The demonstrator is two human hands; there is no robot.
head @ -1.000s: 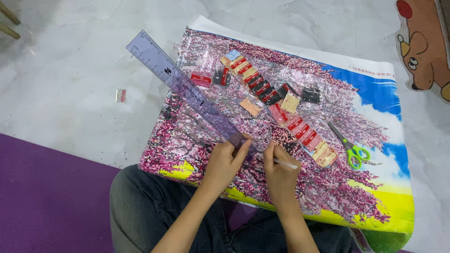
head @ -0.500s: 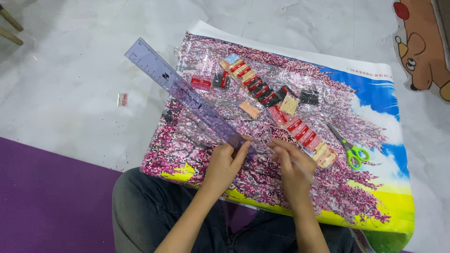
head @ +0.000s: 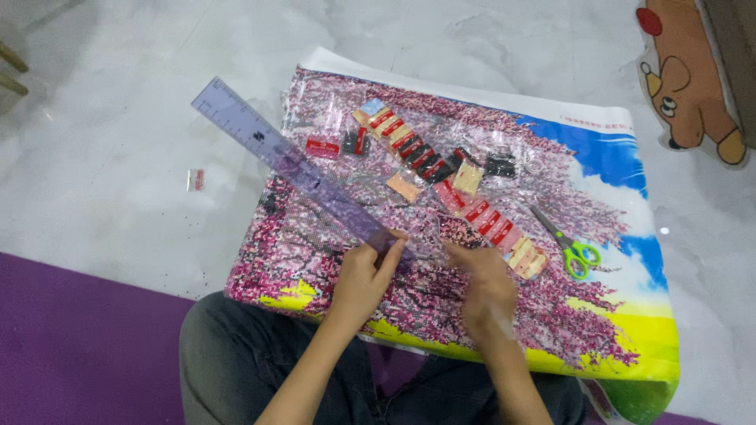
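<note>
Covering white marble floor, blossom canvas; left hand fingers grasping ruler.

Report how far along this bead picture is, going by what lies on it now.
Done: most of the canvas shows pink blossom, blue sky and a yellow strip, though which parts are beaded cannot be told. In hand: the left hand holds the purple ruler at its near end, and the right hand rests beside it. Left: bead packets and green scissors lie on top.

One head-worn camera looks steeply down, close over the lap-held canvas.
</note>
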